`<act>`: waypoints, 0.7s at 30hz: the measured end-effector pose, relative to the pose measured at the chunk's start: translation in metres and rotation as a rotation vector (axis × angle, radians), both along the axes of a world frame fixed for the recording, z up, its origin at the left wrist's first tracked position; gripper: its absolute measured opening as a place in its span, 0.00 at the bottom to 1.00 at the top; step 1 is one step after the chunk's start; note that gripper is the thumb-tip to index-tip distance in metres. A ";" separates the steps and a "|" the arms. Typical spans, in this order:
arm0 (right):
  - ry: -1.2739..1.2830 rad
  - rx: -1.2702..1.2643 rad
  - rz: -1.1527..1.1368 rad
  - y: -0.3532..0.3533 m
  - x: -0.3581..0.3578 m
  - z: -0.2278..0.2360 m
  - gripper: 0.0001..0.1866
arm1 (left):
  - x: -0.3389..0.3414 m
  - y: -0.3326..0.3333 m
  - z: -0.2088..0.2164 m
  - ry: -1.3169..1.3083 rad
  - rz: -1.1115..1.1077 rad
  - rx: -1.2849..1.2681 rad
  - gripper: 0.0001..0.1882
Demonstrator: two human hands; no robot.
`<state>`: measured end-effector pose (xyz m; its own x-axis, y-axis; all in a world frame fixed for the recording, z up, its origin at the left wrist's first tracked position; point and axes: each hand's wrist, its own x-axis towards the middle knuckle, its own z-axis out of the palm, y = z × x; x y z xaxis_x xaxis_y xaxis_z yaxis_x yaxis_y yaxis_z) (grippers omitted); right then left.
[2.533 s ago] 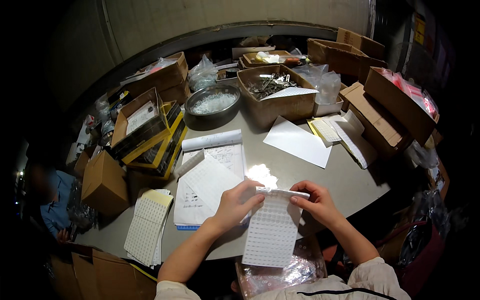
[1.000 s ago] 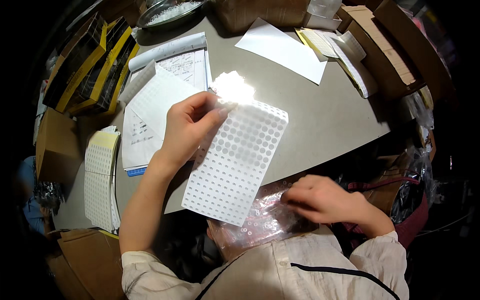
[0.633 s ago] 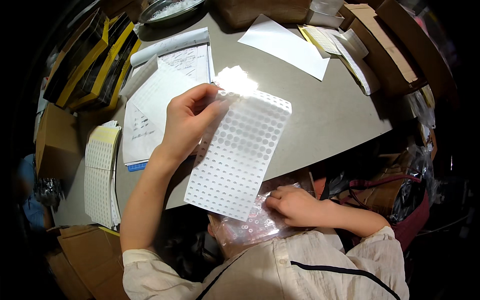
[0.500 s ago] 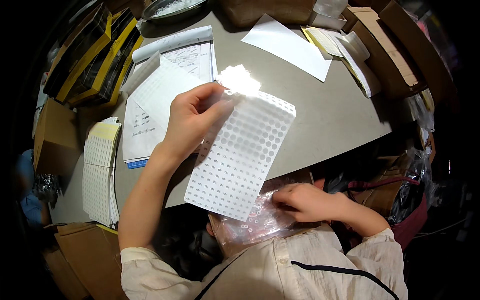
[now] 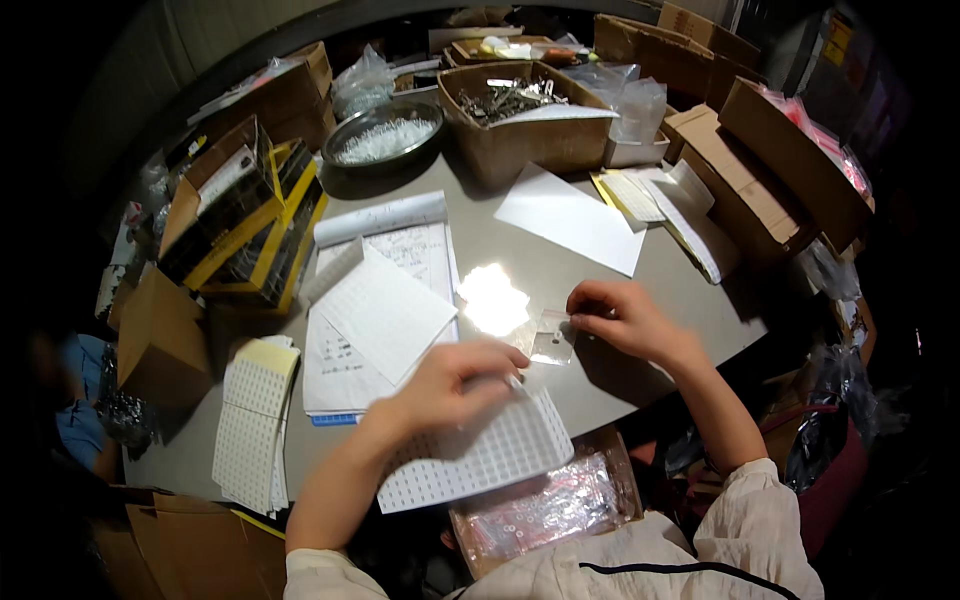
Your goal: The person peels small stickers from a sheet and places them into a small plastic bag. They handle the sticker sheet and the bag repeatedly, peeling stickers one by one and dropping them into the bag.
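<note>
My left hand (image 5: 455,385), blurred by motion, is closed at the upper edge of a white sticker sheet (image 5: 490,448) with rows of small round printed labels. The sheet slants over the table's front edge. In my right hand (image 5: 620,318), thumb and fingers pinch the top of a small clear zip bag (image 5: 553,345), which has a small white ring-shaped piece in it. The bag is at the tabletop, just right of my left fingertips. Below the sheet, a cardboard box (image 5: 628,480) in front of me holds several clear bags (image 5: 540,510) with red edges.
Papers (image 5: 385,310) lie on the table at left, beside a stack of label sheets (image 5: 250,425). Further back stand a metal bowl (image 5: 385,140) of white pieces and a carton (image 5: 520,140) of metal parts. More cartons (image 5: 745,180) line the right side.
My right hand has come up from the box of bags to the tabletop with a small bag. My left hand has lowered the sticker sheet. The view has tilted up toward the table's far side.
</note>
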<state>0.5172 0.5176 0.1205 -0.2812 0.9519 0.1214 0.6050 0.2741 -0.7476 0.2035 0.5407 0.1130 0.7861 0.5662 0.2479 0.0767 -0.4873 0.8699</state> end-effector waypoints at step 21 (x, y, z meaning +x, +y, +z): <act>-0.127 0.451 0.393 0.160 -0.163 0.005 0.19 | 0.019 -0.029 -0.027 0.065 -0.024 0.602 0.10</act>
